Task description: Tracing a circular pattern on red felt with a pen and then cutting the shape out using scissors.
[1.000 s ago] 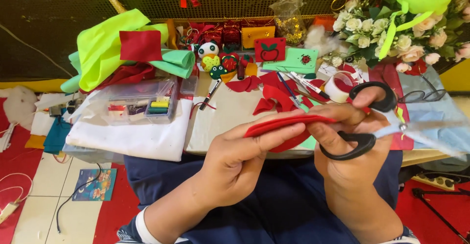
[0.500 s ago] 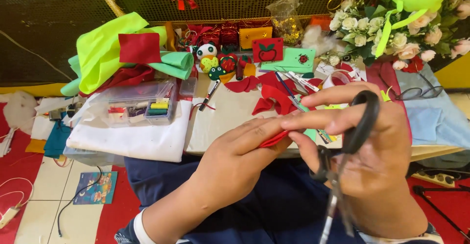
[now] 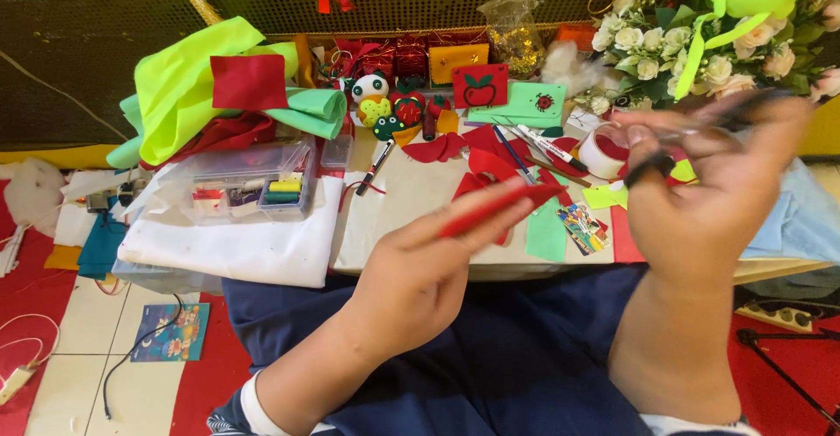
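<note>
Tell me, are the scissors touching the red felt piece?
Apart. The head view shows the scissors raised in the right hand, clear of the red felt piece.

A low table stands just beyond the left hand and right hand. Left of the left hand lie a white cloth and, on it, a clear box; behind those, green felt. Between the hands lie a green scrap and a small printed card. Beyond them are red felt pieces, pens and a tape roll. White flowers sit behind the right hand.
</note>
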